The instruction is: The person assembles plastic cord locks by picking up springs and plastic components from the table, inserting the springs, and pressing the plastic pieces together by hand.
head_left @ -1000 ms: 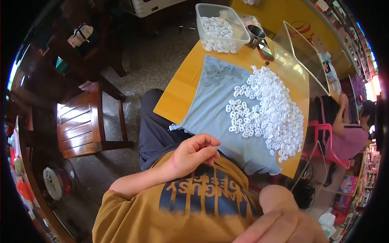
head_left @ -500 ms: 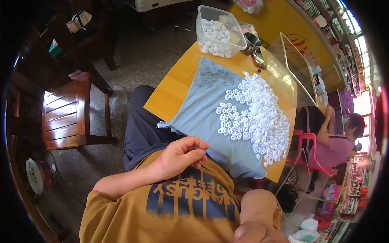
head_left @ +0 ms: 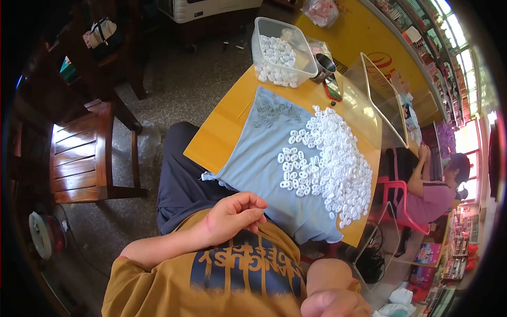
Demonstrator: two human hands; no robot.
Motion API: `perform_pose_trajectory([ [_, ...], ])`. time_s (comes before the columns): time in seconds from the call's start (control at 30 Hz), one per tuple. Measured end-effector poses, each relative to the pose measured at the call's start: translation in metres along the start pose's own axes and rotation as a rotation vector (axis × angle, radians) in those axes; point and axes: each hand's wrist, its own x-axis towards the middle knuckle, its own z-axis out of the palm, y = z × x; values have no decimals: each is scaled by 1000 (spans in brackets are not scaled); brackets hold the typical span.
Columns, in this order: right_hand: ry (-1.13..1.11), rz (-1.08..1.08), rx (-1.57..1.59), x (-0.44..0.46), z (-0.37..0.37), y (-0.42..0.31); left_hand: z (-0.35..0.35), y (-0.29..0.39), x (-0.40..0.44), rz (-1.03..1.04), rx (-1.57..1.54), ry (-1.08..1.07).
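My left hand (head_left: 237, 212) hovers in front of my shirt, just short of the table's near edge. Its fingers are loosely curled, the thumb a little apart from the index finger, and nothing shows in them. At the bottom edge my right arm (head_left: 328, 276) is bent up close to the camera; what may be my right hand (head_left: 338, 305) is partly cut off, its fingers not readable. Nearest to my left hand is a light blue cloth (head_left: 248, 169) on the yellow table (head_left: 216, 127). On it lies a large heap of small white oval pieces with holes (head_left: 340, 164), some spread singly at its left side.
A clear plastic tub (head_left: 282, 55) with more white pieces stands at the far edge, beside a metal cup (head_left: 324, 67) and a phone (head_left: 332, 87). A wooden chair (head_left: 82, 158) is at left. Another person (head_left: 430, 185) sits on a pink chair (head_left: 404, 206) at right.
The view has tilted slightly, so the table and pieces sit a little lower and further left. My left hand keeps its pose; my right arm has shifted slightly at the bottom edge.
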Motion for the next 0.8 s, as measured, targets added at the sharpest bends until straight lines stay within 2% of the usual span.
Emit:
perform_pose_trajectory([
  [0.07,-222,-121,-17,15,-14,15,-1,-1,0,0,-5,3],
  [0.2,-359,-350,-126,11,-41,25,-3,-8,2,13,-37,3],
  [0.33,-368,-631,-319,1,-71,31,-4,-9,0,10,-37,17],
  [0.5,-250,-895,-544,-13,-110,35,-6,-11,-1,-18,-22,2],
  [0.57,-121,-746,-686,-27,-126,32,-6,-15,1,-10,-18,-12],
  [0.6,-335,-698,-843,-14,-133,25,-6,-15,1,-8,-18,-13],
  [0.67,-226,-784,-897,0,-129,40,-5,-15,3,-5,-20,-20],
  [0.73,-261,-750,-972,9,-132,44,-5,-14,5,-35,2,-2],
  [0.8,-434,-585,-1057,11,-149,41,-8,-15,6,-55,39,28],
])
